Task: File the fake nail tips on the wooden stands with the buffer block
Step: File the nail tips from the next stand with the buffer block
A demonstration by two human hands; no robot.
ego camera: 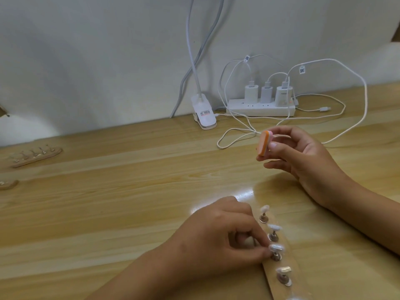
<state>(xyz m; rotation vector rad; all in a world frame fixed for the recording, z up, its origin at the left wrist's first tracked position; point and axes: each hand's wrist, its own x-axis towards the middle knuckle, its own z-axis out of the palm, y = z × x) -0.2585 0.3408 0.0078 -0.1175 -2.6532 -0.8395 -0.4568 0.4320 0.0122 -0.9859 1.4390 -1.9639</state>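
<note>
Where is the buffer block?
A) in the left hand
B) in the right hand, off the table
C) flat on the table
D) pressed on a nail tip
B: the right hand grips the buffer block in the air, clear of the nail tips.

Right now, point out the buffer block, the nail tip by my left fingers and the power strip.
buffer block [263,144], head view, orange face
nail tip [277,247], head view, glossy top
power strip [259,111], head view, front side

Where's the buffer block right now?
Head view, right of centre: the buffer block is pinched in the right hand, off the table, in front of the power strip and beyond the wooden stand.
</note>
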